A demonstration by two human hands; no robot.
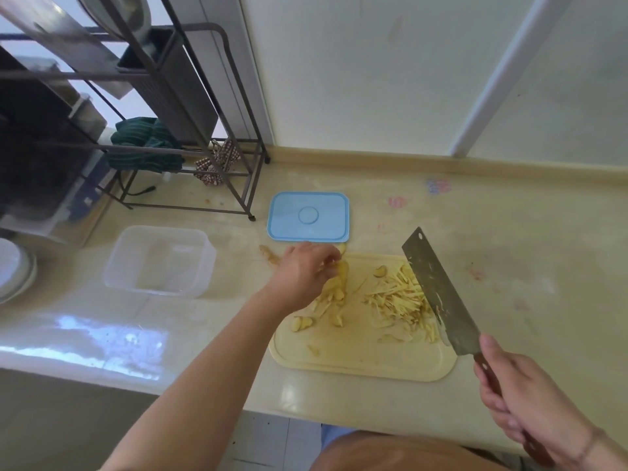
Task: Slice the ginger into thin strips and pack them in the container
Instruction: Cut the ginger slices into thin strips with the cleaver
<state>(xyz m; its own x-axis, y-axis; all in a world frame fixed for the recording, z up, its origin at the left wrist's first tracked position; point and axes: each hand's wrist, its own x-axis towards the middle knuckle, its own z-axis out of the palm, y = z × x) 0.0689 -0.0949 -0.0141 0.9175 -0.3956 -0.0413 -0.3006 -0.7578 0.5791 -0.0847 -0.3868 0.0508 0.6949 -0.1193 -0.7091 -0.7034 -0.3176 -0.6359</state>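
So the person's left hand [307, 266] is reaching over the far left corner of the pale yellow plastic cutting board [356, 360], fingers curled down onto a stack of peeled ginger slices [334, 288]. It looks like the fingertips are pinching them, though the grip itself is a bit blurred. The right hand [525, 402] is wrapped tight around the dark wooden handle of a steel cleaver [438, 292], blade held up at a tilt over the right side of the board, edge facing the heap of thin ginger strips [399, 299] beside it. A few strips are stuck to the blade. Some loose ginger chunks [301, 323] sit near the board's left edge.

The clear rectangular plastic container [159, 261] is off to the left on the cream countertop [509, 266], well apart from the board, nothing visible in it. Its light blue lid [308, 216] lies flat just behind the board. A scrap of ginger peel [269, 255] sits on the counter between lid and board. Further back left there's a dark metal rack [190, 130] with a green striped cloth [146, 144] draped on it.
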